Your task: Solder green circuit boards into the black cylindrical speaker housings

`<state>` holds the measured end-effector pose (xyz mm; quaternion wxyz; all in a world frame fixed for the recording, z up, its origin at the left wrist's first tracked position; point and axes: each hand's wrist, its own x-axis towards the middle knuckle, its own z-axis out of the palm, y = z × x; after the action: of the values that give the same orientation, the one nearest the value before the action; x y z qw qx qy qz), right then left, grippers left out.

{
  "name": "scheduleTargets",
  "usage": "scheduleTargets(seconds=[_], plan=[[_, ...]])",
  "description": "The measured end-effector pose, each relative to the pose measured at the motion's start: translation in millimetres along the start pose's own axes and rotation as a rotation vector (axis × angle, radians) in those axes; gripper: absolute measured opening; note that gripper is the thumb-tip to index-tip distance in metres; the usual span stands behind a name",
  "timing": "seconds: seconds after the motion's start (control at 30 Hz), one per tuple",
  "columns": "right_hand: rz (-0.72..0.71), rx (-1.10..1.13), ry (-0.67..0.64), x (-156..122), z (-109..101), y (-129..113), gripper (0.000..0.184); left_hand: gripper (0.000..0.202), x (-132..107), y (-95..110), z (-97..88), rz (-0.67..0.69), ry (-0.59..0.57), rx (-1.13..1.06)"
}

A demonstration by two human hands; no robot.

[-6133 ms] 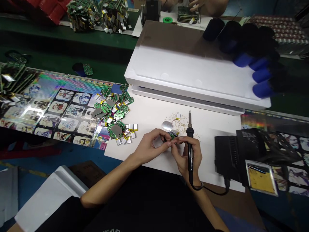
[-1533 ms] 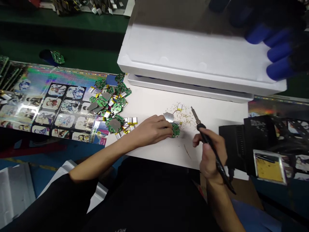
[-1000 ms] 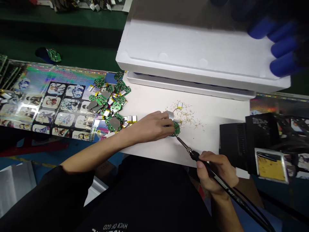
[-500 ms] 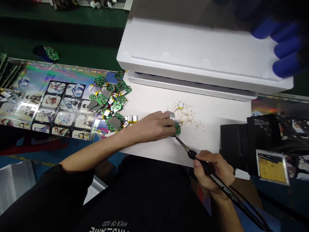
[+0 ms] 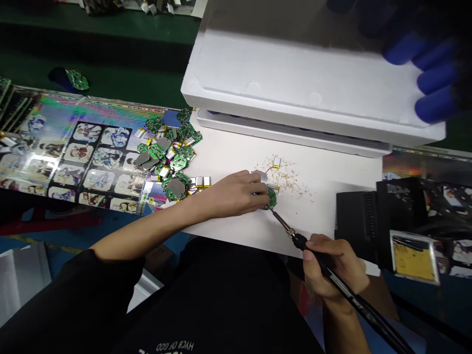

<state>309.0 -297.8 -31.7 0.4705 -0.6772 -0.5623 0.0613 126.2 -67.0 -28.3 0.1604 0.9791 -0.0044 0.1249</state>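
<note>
My left hand is closed on a green circuit board on the white work surface, its fingers hiding most of the board. A silver disc-like part shows at the fingertips. Just beyond lies a small silver battery with a yellow edge, a thin red wire running from it toward the board. In my right hand is a black soldering iron, gripped like a pen. Its metal tip points at the board's near edge; whether they touch I cannot tell.
A pile of green circuit boards with batteries lies left of my left hand. White foam trays stand behind, with blue cylinders at their right. On the right are a black box and a tin with a yellow sponge. Tiny scraps litter the surface.
My right hand has drawn back slightly to the right and down with the soldering iron, its tip shifting a little right. My left hand stays on the board.
</note>
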Motion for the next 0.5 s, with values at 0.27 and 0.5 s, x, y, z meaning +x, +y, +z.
scheduleTargets(seconds=[0.27,0.5], plan=[[0.046,0.075,0.111,-6,-6,13,0.009,0.016,0,0,-0.4,-0.006,-0.025,-0.005],[0.231,0.040,0.395,-14,0,32,0.021,0.016,-2,2,0.4,-0.053,0.008,-0.083]])
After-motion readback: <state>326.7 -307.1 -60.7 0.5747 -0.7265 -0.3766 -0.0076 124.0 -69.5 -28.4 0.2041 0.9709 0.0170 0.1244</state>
